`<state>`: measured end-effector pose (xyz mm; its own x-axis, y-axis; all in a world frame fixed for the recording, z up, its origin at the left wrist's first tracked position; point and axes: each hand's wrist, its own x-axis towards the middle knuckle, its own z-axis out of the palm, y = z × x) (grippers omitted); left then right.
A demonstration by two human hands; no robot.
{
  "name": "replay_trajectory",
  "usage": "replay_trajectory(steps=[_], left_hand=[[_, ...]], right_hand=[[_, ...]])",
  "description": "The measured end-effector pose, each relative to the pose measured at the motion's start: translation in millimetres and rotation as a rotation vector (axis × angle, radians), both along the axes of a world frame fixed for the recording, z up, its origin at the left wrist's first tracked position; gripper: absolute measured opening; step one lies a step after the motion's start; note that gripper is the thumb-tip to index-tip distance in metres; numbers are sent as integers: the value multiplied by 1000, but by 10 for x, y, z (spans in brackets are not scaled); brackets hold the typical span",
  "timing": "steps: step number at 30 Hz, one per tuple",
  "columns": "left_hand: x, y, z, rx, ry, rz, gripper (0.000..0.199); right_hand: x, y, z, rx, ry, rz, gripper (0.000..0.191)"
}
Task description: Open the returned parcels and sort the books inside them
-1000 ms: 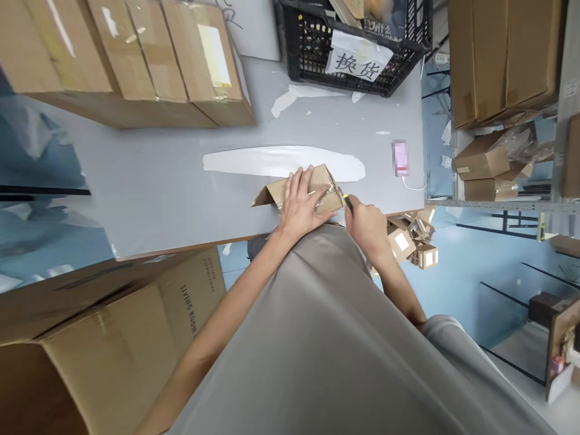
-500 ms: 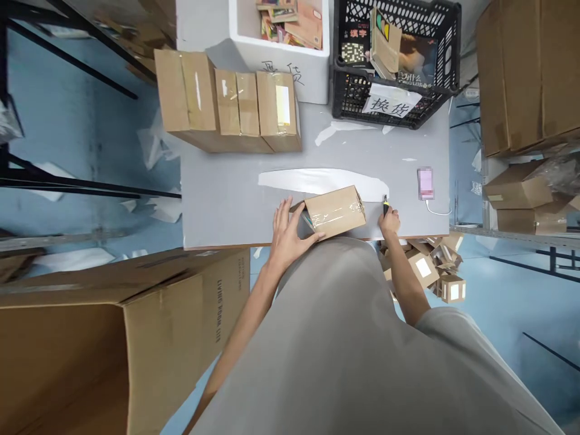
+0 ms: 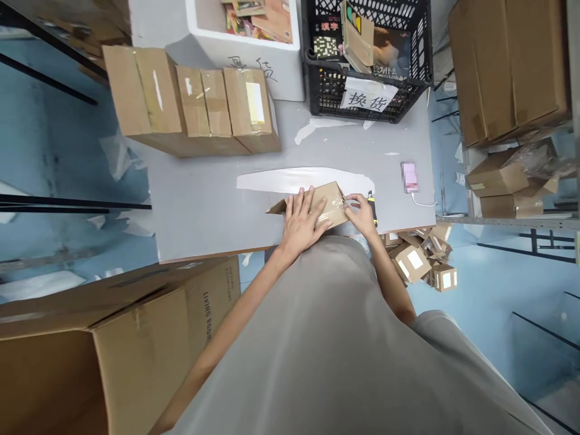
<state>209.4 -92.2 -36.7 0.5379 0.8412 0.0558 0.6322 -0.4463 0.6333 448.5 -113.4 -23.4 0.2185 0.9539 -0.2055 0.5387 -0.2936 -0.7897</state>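
A small taped cardboard box (image 3: 334, 194) lies near the front edge of the table, slightly askew, with a flap (image 3: 276, 207) sticking out at its left end. My left hand (image 3: 299, 225) rests flat on top of it, fingers spread. At the box's right end, my right hand (image 3: 361, 214) pinches the edge between thumb and fingers; whether it grips tape or cardboard is too small to tell. Just right of that hand a yellow-and-black utility knife (image 3: 372, 208) lies on the table. Behind the box is a long white strip (image 3: 290, 179), partly covered by it.
Several closed cardboard boxes (image 3: 203, 99) stand at the back left. Behind are a white foam bin (image 3: 267, 81) and a black crate (image 3: 362, 99), both with books. A phone (image 3: 410, 176) with a cable lies right. A large open carton (image 3: 149, 338) stands left; discarded boxes (image 3: 410, 260) lie on the floor.
My right hand has put the utility knife down and moved left to the box's end. My left hand has shifted from the box's left end onto its top. The view has turned slightly.
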Motion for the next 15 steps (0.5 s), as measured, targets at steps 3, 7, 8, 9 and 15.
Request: replay_trajectory(steps=[3,7,8,9,15], left_hand=[[-21,-10,-36,-12,-10,11,73],[-46,-33,-54,-22,-23,34,71],[-47,-34,-55,-22,-25,36,71],[-46,-33,-55,-22,-27,36,71],[6,10,0,-31,-51,36,70]], right_hand=[[-50,1,47,15,-117,71,34],[-149,-31,92,-47,-306,17,44],[-166,-39,98,-66,-329,-14,47],[-176,-46,103,-77,-338,-38,49],[-117,-86,162,-31,-333,-9,42]])
